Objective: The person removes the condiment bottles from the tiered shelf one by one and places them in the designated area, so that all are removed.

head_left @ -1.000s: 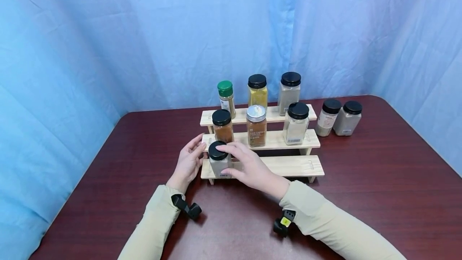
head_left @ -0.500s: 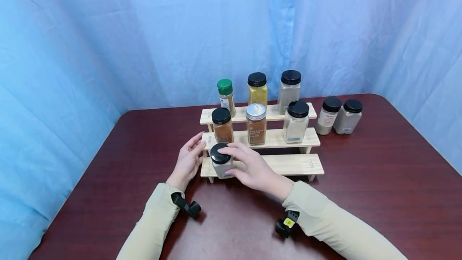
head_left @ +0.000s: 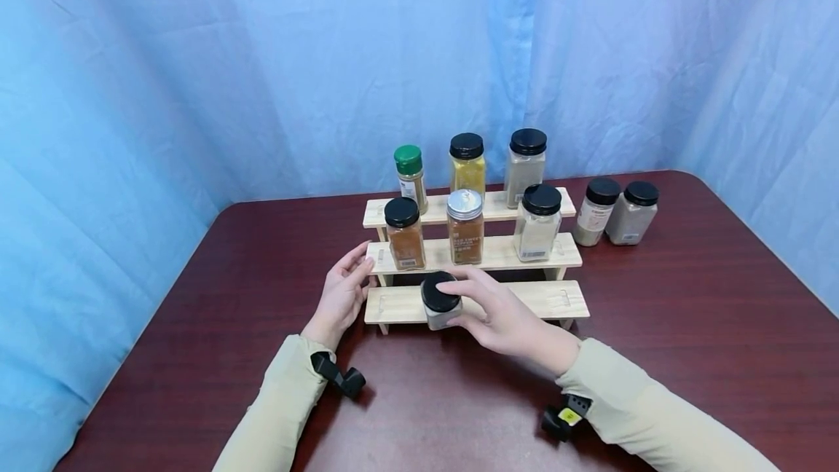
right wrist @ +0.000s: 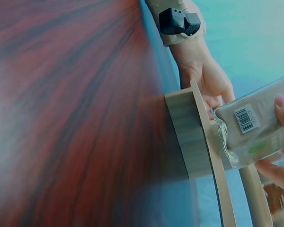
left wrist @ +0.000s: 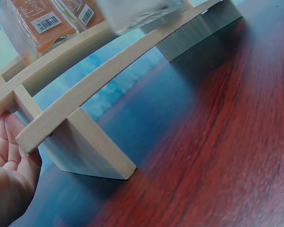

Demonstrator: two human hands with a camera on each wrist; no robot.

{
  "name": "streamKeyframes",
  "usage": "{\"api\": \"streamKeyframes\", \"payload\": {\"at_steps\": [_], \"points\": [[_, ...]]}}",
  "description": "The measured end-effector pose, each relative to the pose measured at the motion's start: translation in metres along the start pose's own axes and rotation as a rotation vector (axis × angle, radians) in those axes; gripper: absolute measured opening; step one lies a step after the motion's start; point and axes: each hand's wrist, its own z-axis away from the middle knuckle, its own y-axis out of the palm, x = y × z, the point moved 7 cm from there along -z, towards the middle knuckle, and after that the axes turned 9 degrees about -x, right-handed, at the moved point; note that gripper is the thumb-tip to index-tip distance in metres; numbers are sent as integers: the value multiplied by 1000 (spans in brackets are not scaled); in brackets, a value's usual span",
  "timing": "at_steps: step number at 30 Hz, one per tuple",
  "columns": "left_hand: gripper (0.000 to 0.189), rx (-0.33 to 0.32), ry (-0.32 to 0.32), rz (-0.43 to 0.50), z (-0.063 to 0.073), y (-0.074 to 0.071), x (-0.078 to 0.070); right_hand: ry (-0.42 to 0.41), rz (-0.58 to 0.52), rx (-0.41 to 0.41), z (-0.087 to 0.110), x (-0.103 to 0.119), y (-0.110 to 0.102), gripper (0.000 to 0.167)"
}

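Observation:
My right hand [head_left: 501, 317] grips a square spice jar [head_left: 440, 299] with a black lid, thumb and fingers round its side and top. The jar leans a little over the front edge of the lowest tier of a three-tier wooden rack [head_left: 537, 297]. A barcode label shows on the jar [right wrist: 260, 124] in the right wrist view. With thumb and fingers, my left hand [head_left: 341, 293] holds the left end of the rack's middle tier. In the left wrist view, that hand's fingers [left wrist: 12, 135] sit at the end of the boards.
An orange-brown jar [head_left: 406, 242], a silver-lidded red pepper jar [head_left: 466, 235] and a pale jar [head_left: 538, 228] stand on the middle tier. Behind are a green-capped bottle [head_left: 410, 177], a yellow jar [head_left: 468, 170] and a grey jar [head_left: 525, 173]. Two jars stand right of the rack, including a labelled one [head_left: 593, 217].
My right hand has moved right along the lowest tier, carrying the spice jar from the left end toward the middle. My left hand has stayed at the rack's left end.

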Motion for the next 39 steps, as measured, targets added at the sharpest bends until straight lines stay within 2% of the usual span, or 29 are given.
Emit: {"api": "streamKeyframes", "payload": {"at_steps": [4, 13, 20, 24, 29, 32, 36, 39], "points": [[47, 0, -1, 1, 0, 0, 0, -43, 3, -1, 8, -1, -11, 33], [47, -3, -3, 12, 1, 1, 0, -63, 15, -81, 20, -2, -42, 37], [46, -7, -1, 7, 1, 2, -1, -18, 100, -77, 35, -8, -65, 40], [47, -2, 0, 13, 1, 2, -1, 16, 83, -87, 43, -13, -80, 41], [47, 7, 3, 18, 1, 2, -1, 6, 25, -128, 50, -17, -96, 42], [47, 6, 4, 16, 1, 1, -1, 4, 38, -162, 54, -20, -104, 46], [48, 5, 5, 8, 1, 1, -1, 41, 73, -201, 61, -24, -113, 53], [48, 3, 2, 5, 1, 1, 0, 63, 48, -209, 65, -25, -118, 54]]}}
